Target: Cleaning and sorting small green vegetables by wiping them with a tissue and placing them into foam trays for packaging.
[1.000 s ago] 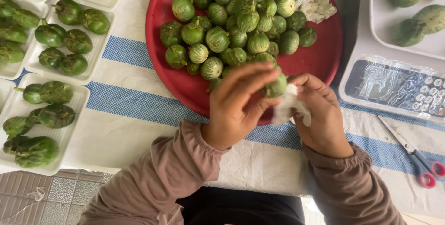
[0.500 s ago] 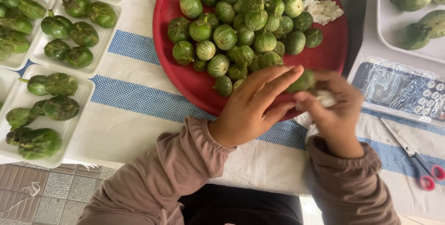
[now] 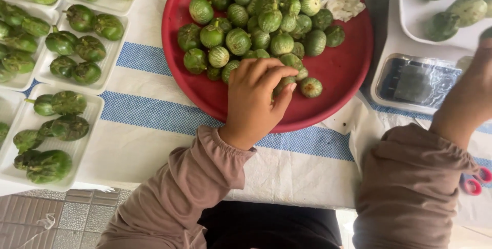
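A round red tray [image 3: 333, 110] holds a pile of several small round green eggplants [image 3: 256, 18]. My left hand [image 3: 253, 105] rests on the pile's near edge, its fingers curled around one small eggplant [image 3: 283, 81]. Another small eggplant [image 3: 311, 87] lies loose just right of it. My right hand [image 3: 469, 92] is blurred at the right edge, above a plastic-wrapped digital scale [image 3: 415, 82]. A green shape shows at its fingertips, but its grip is unclear. White scraps [image 3: 346, 7] lie on the tray's far right.
A white tray [image 3: 410, 23] with larger green eggplants [image 3: 451, 10] sits on the scale. White foam trays [image 3: 110, 69] of elongated eggplants line the left side. Red-handled scissors [image 3: 474, 182] lie at the right. A white cloth with blue stripes [image 3: 154, 113] covers the table.
Both hands were together at the tray's near edge around one eggplant and a white scrap. The right hand has swung right toward the scale; the left has moved onto the pile.
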